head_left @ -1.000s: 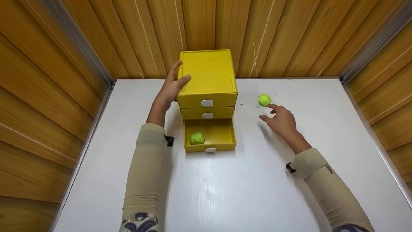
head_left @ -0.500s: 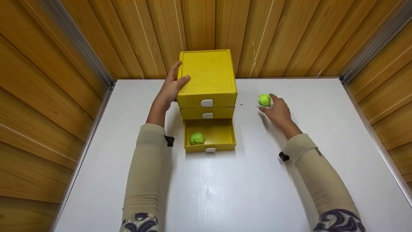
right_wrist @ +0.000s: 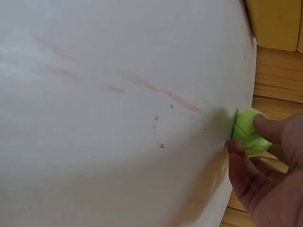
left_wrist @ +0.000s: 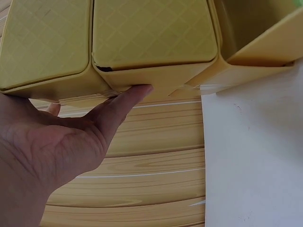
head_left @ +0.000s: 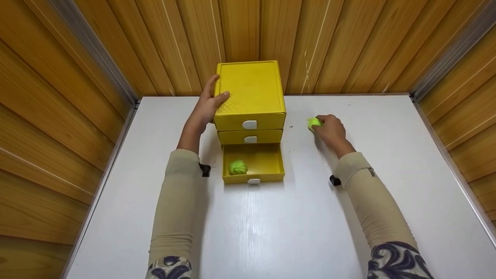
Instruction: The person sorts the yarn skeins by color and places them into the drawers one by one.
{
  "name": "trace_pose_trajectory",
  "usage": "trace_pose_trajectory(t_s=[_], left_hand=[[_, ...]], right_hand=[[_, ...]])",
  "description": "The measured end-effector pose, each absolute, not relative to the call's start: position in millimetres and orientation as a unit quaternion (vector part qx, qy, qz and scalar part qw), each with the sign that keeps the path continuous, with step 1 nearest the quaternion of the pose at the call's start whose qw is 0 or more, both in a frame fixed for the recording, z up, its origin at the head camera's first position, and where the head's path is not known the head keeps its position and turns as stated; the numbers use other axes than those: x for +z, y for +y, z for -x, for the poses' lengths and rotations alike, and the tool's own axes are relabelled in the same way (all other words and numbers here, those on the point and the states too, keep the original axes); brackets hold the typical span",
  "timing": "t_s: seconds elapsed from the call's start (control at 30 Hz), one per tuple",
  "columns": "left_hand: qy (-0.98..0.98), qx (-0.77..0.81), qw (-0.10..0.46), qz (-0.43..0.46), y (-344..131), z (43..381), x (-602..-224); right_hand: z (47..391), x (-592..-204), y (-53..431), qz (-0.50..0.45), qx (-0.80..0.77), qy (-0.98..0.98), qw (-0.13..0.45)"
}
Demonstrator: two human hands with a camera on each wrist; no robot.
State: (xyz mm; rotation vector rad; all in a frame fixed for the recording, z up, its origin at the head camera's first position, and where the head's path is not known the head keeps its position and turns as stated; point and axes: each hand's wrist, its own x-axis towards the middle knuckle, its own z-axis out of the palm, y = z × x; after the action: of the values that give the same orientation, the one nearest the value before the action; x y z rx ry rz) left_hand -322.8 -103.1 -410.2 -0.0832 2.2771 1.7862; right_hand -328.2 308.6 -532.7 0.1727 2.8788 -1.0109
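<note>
My left hand (head_left: 204, 105) rests against the left side of a yellow three-drawer box (head_left: 251, 87), its thumb on the top edge. In the left wrist view its fingers (left_wrist: 125, 103) lie fairly straight along the box's side. My right hand (head_left: 332, 131) pinches a bright green ball of yarn (head_left: 314, 123) between thumb and fingers, close over the table to the right of the box. The right wrist view shows the yarn ball (right_wrist: 250, 133) between the thumb and fingertips. Another green yarn ball (head_left: 238, 167) lies at the left in the pulled-out bottom drawer (head_left: 267, 178).
The white table (head_left: 252, 224) carries a few small dark marks right of the box. Wood-panelled walls (head_left: 348, 46) stand behind and at both sides. The two upper drawers (head_left: 232, 136) are closed, with white tabs on their fronts.
My right hand has moved left and inward, closed its fingers on the yarn ball on the table and shifted it slightly left. My left hand and the box have stayed in place.
</note>
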Motion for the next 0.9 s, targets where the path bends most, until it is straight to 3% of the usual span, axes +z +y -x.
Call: trace_pose_trajectory(t_s=[0.9], left_hand=[[0.78, 0.611, 0.127, 0.033, -100, 321, -409]], right_hand=[[325, -533, 288, -0.04, -0.236, 0.97, 0.044]])
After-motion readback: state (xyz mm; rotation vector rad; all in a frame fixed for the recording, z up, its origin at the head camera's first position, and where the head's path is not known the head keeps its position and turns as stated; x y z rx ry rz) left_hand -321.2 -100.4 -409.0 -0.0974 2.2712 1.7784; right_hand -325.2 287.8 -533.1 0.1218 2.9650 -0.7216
